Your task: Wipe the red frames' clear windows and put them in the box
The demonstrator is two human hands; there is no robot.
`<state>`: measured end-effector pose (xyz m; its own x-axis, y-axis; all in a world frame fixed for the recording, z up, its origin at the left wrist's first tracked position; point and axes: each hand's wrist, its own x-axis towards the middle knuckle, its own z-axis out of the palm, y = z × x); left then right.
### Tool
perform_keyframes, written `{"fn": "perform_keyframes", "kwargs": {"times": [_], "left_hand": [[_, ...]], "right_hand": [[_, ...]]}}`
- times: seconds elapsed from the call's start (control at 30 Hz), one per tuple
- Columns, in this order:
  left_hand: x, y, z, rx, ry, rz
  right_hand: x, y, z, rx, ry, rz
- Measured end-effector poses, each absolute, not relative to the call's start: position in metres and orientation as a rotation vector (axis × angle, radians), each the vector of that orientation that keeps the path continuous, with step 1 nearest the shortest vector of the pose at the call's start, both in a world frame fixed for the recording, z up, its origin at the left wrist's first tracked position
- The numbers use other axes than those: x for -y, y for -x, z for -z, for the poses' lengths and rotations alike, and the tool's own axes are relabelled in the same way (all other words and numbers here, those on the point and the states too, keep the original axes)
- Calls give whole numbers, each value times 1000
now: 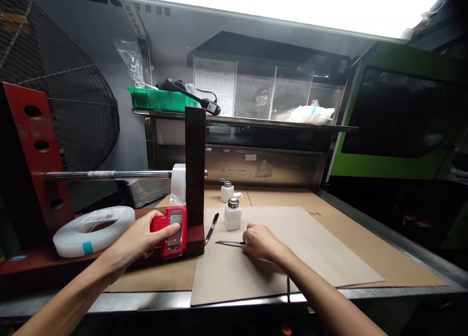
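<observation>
At the far left of the frame a red stand (pixel 34 150) rises from a dark wooden base, and a steel rod (pixel 109 174) runs from it toward a dark upright post (pixel 195 165) near the centre, carrying a narrow white roll (pixel 178 182) just left of the post. Low on the left, a flat white spool of tape (pixel 93 228) lies on the base. Just right of it, the left hand (pixel 137 241) grasps a red device with a clear window (pixel 170 230) that sits against the foot of the post; the thumb lies along its top edge and the fingers wrap its near side, so the grip looks firm but not clenched. To do this well, the person would best keep that hand pressing the red device steady against the post so that it does not slide on the base. Right of the post, a black pen-like tool (pixel 211 227) lies loose on the brown paper sheet (pixel 310 248), with two small white pump bottles (pixel 232 214) standing just behind it, well clear of both hands. In the lower centre, the right hand (pixel 260 242) rests on the sheet with its fingers closed around the handle end of a slim metal blade (pixel 228 243), whose tip points left toward the red device. The blade lies nearly flat on the paper; a low, controlled angle and a short stroke would suit it, with the left fingers kept out of its line. The cardboard (pixel 365 238) under the sheet covers the bench toward the right edge of the frame.
</observation>
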<state>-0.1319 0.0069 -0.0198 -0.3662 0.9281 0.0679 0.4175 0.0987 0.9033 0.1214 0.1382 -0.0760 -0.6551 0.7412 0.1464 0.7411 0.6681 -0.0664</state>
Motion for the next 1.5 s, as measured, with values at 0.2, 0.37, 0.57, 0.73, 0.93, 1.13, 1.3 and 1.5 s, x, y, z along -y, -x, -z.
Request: {"fn": "perform_keyframes", "kwargs": {"times": [0.2, 0.37, 0.57, 0.73, 0.93, 1.13, 1.3, 1.5], "left_hand": [[-11, 133, 22, -1882, -1300, -1283], [-18, 136, 28, -1858, -1297, -1339], [-21, 136, 32, -1891, -1248, -1374], [-23, 136, 33, -1936, -1217, -1389], [-24, 137, 35, -1947, -1207, -1400], [-23, 134, 35, -1918, -1150, -1442], [-22, 132, 33, -1876, -1142, -1496], [-23, 132, 33, -1822, -1105, -1489]], "right_hand": [[-145, -126, 81, 2744, 1182, -98], [-141, -137, 75, 2745, 1002, -237], [-132, -139, 71, 2737, 792, -192], [-131, -124, 48, 2711, 704, 126], [-119, -84, 2, 2655, 649, 486], [-118, -51, -11, 2674, 474, 708], [-122, -44, -10, 2694, 431, 800], [-123, -42, -10, 2709, 432, 850]]}}
